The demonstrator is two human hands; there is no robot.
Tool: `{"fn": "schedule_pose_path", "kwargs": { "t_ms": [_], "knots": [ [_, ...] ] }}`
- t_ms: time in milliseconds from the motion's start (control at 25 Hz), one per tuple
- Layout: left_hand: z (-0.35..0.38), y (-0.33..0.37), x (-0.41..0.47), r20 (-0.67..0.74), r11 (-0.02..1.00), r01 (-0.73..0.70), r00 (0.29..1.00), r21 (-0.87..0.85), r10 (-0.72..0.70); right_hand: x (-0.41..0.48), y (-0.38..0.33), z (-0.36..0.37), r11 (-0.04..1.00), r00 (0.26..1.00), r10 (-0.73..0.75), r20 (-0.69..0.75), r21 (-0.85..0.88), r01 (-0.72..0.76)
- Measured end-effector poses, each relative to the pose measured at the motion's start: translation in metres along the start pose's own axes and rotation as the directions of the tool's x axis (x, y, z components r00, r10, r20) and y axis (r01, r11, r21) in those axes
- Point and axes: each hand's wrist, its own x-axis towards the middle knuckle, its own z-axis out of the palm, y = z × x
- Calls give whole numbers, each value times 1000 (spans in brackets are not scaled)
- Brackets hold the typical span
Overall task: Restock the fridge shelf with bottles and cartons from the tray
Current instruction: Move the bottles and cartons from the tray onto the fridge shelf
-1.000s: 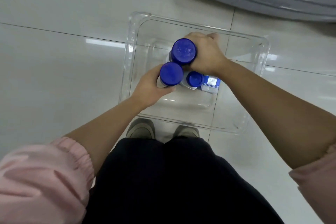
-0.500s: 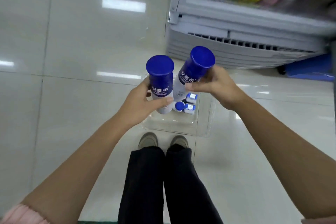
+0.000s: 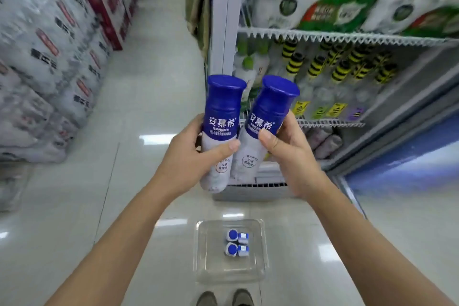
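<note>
My left hand (image 3: 188,156) grips a white bottle with a blue cap and blue label (image 3: 219,117), held upright at chest height. My right hand (image 3: 289,154) grips a second, matching bottle (image 3: 268,117), tilted slightly right and touching the first. Both are in front of the open fridge, whose wire shelf (image 3: 330,123) lies just right of the bottles. On the floor below stands the clear plastic tray (image 3: 206,268), holding two blue-capped bottles (image 3: 232,242) and two small blue-and-white cartons (image 3: 243,243).
The fridge's upper wire shelf (image 3: 347,37) carries green-and-white bags; yellow-and-black striped bottles (image 3: 340,67) stand below it. Shrink-wrapped water packs (image 3: 44,69) are stacked along the left of the aisle. The fridge door frame (image 3: 224,15) rises behind the bottles. My shoes (image 3: 223,298) are by the tray.
Both hands have lifted the two bottles from the tray up to the level of the fridge shelf. My view has risen from the floor to the open fridge.
</note>
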Motion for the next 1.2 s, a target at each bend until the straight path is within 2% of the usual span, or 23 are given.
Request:
{"fn": "schedule_pose_path", "kwargs": {
  "t_ms": [160,360,480,640,800,920,1200],
  "knots": [
    [0,100,21,-5,986,-168,986,4,168,8,-101,3,982,982,-189,-29,24,189],
    [13,207,42,-10,940,-341,940,23,342,23,-209,-5,932,932,-363,6,-11,363],
    [24,257,58,-54,893,-439,894,97,445,37,-255,-18,895,895,-446,21,16,445],
    [43,310,89,-146,830,-524,821,191,552,69,-306,-41,840,833,-542,113,97,534],
    [53,350,129,-237,797,-559,762,231,603,112,-353,-60,808,788,-588,183,107,579],
    [52,373,160,-305,805,-526,746,275,592,146,-382,-67,809,788,-584,195,66,584],
    [48,366,209,-335,852,-436,788,290,517,204,-369,-79,840,819,-528,227,-5,543]
  ]
}}
